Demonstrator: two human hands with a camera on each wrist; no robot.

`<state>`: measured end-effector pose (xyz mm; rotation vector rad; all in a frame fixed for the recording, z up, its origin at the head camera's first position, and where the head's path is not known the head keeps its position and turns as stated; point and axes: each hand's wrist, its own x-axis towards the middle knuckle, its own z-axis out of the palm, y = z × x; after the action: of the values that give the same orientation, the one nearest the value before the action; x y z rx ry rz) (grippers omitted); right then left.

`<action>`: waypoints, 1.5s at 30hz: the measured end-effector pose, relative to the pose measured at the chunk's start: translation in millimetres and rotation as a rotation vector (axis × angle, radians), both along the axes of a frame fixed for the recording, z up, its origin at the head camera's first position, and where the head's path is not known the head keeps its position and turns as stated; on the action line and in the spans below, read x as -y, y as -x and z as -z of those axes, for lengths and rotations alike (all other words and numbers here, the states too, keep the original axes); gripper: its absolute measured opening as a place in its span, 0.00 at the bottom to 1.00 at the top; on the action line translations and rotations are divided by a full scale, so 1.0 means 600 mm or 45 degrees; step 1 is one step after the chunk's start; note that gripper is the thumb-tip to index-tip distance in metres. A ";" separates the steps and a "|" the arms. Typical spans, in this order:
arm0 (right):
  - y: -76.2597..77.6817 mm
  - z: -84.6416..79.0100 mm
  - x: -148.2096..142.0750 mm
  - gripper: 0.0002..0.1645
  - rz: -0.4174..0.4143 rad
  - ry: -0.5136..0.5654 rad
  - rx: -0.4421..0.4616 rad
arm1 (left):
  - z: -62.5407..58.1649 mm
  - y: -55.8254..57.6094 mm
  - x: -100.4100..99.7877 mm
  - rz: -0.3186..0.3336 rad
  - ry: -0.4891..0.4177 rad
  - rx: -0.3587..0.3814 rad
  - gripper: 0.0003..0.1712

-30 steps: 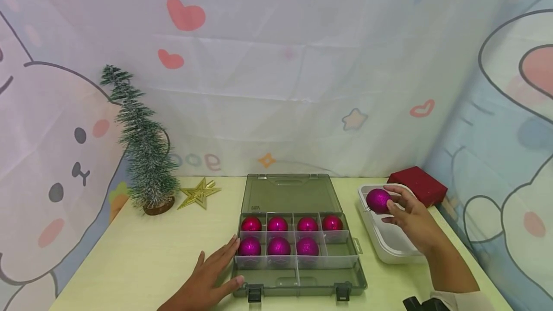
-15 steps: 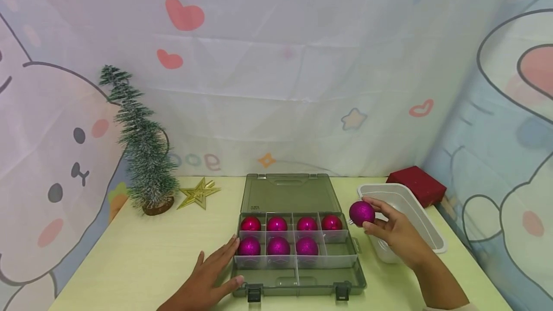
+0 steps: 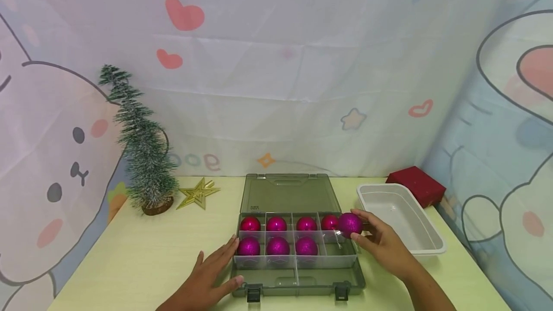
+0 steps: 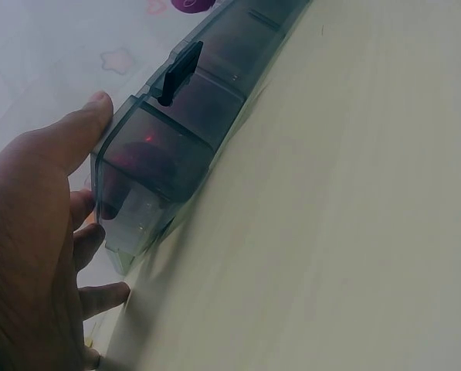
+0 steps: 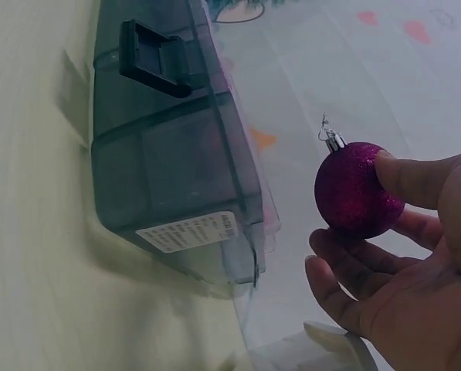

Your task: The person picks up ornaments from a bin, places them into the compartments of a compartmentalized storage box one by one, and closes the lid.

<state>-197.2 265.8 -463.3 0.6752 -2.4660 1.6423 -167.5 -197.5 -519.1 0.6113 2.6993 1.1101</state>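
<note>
A glittery purple Christmas ball (image 3: 350, 225) with a silver cap is pinched between the thumb and fingers of my right hand (image 3: 384, 246), above the right end of the divided plastic box (image 3: 263, 277). In the right wrist view the ball (image 5: 354, 193) hangs apart from the box wall (image 5: 161, 170). My left hand (image 3: 207, 277) rests with extended fingers against the box's left side, its thumb by the front corner. Red and magenta balls (image 3: 276, 224) fill the back row of compartments. Several purple glitter balls (image 3: 278, 246) sit in the middle row, whose rightmost compartment holds none.
The box's lid (image 3: 289, 195) lies folded back behind it. To the right stands a white plastic tub (image 3: 432, 239), with a dark red box (image 3: 416, 185) behind. A small frosted tree (image 3: 149, 157) and a gold star (image 3: 198, 193) are at the back left.
My right hand has carried the purple ball out from over the white tub, leftward and down to the box's right end. My left hand stays in place.
</note>
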 end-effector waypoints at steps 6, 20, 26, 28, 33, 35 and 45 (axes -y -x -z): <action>0.000 0.011 0.010 0.31 0.051 -0.048 -0.053 | 0.000 -0.002 0.002 -0.004 -0.012 0.005 0.48; -0.004 0.030 0.019 0.31 0.072 -0.220 0.021 | -0.002 -0.002 0.000 -0.001 -0.013 -0.009 0.48; 0.000 0.044 0.021 0.28 0.111 -0.268 0.015 | 0.002 0.000 0.000 -0.001 0.000 -0.019 0.48; 0.000 0.047 0.021 0.27 0.107 -0.278 0.019 | 0.004 0.000 0.001 -0.005 0.002 -0.021 0.48; 0.001 0.053 0.018 0.26 0.081 -0.291 0.035 | 0.010 0.000 0.000 -0.010 0.007 -0.030 0.48; 0.002 0.055 0.017 0.26 0.080 -0.290 0.044 | 0.010 0.000 0.000 -0.008 0.008 -0.035 0.48; 0.002 0.056 0.021 0.23 0.091 -0.288 0.108 | 0.003 -0.002 0.001 -0.005 0.020 -0.037 0.48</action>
<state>-198.6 253.4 -496.9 0.5437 -2.7298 1.4087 -166.2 -197.9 -521.0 0.6248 2.7317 1.0884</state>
